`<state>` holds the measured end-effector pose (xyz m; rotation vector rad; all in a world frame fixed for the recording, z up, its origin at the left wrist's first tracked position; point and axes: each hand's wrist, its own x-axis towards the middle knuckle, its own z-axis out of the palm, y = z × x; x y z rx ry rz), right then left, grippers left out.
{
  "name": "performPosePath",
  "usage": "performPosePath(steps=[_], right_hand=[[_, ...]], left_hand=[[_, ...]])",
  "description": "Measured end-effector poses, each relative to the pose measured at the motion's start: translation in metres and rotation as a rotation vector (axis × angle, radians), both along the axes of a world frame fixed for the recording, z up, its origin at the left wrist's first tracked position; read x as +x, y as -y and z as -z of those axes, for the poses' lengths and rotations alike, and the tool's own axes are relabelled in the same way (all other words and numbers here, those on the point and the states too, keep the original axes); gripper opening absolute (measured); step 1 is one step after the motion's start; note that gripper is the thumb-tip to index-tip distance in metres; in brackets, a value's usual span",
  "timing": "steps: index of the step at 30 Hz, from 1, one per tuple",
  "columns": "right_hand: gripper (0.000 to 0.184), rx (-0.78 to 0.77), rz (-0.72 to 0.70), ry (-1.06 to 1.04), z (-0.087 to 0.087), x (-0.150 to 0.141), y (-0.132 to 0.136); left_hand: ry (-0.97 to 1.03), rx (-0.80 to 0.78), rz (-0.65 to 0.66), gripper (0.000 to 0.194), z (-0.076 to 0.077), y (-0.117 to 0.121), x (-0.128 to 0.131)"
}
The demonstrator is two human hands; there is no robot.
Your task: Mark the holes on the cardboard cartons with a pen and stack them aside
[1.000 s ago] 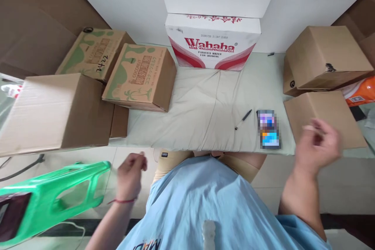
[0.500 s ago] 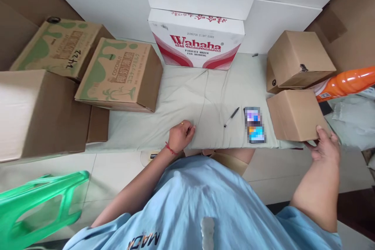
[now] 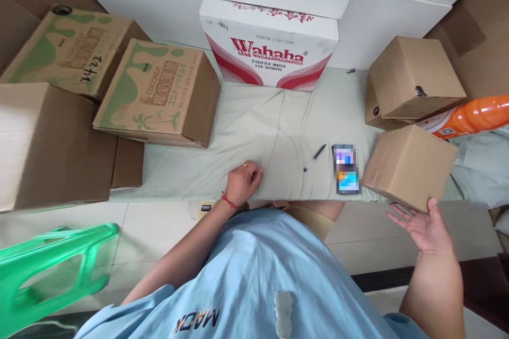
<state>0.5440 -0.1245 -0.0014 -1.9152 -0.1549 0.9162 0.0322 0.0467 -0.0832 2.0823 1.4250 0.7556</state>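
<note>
At table (image 3: 254,132) right front: box (image 3: 411,167), near corner past edge | right grip (image 3: 427,230): palm up, fingers spread, thumb touching box's near corner, unclasped; can't tell if it bears weight | left grip (image 3: 242,184): curled, front edge, nothing visible inside | phone (image 3: 345,169) just left of box | pen (image 3: 315,157) left of phone

We can't read the pixelated phone (image 3: 346,169); green stool (image 3: 87,265) and orange bottle (image 3: 477,115) run off-frame, left hand's (image 3: 243,183) curled fingertips hidden.
</note>
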Motion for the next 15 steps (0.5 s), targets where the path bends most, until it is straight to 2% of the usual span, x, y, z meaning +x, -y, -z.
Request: performPosePath(steps=[4, 8, 10, 13, 15], right_hand=[[0.085, 0.036, 0.013, -0.062, -0.007, -0.011, -0.002], [0.070, 0.046, -0.011, -0.059, -0.008, -0.013, -0.001], [0.063, 0.065, 0.021, -0.025, -0.004, -0.013, 0.001], [0.057, 0.203, 0.086, -0.063, 0.001, -0.015, 0.006], [0.059, 0.321, 0.119, -0.108, 0.001, -0.022, 0.009]], left_hand=[[0.012, -0.007, -0.006, 0.029, -0.001, 0.001, 0.000], [0.040, -0.024, -0.021, 0.029, -0.001, 0.001, -0.001], [0.053, -0.038, -0.029, 0.029, -0.001, 0.001, -0.002], [0.068, -0.053, -0.036, 0.029, 0.000, 0.001, -0.003], [0.077, -0.056, -0.038, 0.028, 0.001, 0.000, -0.003]])
